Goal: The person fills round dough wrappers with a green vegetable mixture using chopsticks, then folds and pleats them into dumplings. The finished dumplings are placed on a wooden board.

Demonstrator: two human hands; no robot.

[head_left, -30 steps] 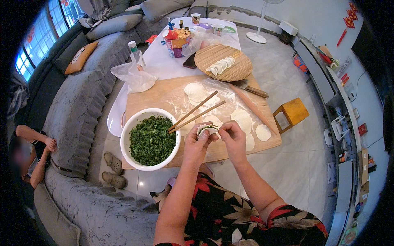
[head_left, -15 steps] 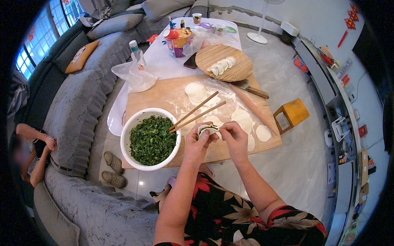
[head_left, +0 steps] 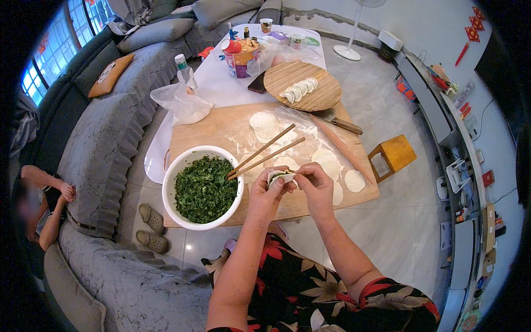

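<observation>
Above the near edge of a floured wooden board (head_left: 210, 124), my left hand (head_left: 266, 195) cradles a dumpling (head_left: 281, 176), a white wrapper folded around dark green filling. My right hand (head_left: 315, 186) pinches the dumpling's right end between thumb and finger. Green filling still shows along the top of the fold. To the left stands a white bowl (head_left: 167, 195) of chopped green filling (head_left: 203, 189), with a pair of chopsticks (head_left: 264, 150) resting in it and pointing up to the right. Round dough wrappers (head_left: 326, 161) lie on the board, several of them stacked farther back (head_left: 264, 125).
A round wooden board (head_left: 276, 74) bears several finished dumplings (head_left: 299, 89). Beside it lie a cleaver (head_left: 344, 123) and a rolling pin (head_left: 344, 147). A plastic bag (head_left: 182, 105), bottle (head_left: 185, 72) and snack tub (head_left: 241, 63) are behind. A stool (head_left: 394, 157) stands right; a person (head_left: 47, 205) sits left.
My right hand has moved slightly left, closer to my left hand, and now presses the dumpling's right side. The wrapper has tilted and its edges sit closer together.
</observation>
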